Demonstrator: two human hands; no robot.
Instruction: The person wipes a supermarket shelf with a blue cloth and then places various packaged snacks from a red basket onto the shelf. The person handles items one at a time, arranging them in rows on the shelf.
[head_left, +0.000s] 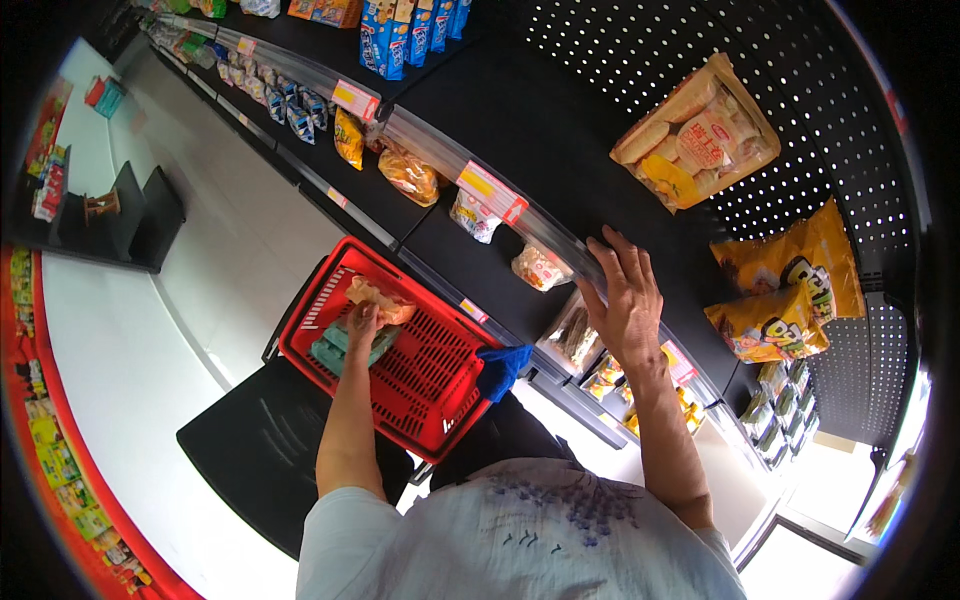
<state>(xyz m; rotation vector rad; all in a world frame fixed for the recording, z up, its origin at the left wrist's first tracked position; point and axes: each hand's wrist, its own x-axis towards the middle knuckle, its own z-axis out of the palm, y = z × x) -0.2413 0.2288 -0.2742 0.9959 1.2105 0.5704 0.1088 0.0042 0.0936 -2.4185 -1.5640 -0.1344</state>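
Observation:
My left hand (364, 321) is inside a red plastic shopping basket (431, 431), its fingers closed on an orange-tan snack package (386, 301). Just under that package, a teal-green package (335, 349) lies in the basket. A blue cloth (502, 371) hangs over the basket's right rim. My right hand (628, 300) rests on the front edge of a black shelf, fingers spread over the clear price rail, holding no product. Beyond it, a bag of Swiss rolls (701, 139) leans at the perforated back panel, and yellow snack bags (780, 322) stand to the right.
A black stool or chair seat (262, 442) is beside the basket. The lower shelf (457, 259) holds bagged bread (409, 176) and small packets. Blue biscuit packs (397, 37) stand on the upper shelf. A black display unit (135, 225) is at the far left.

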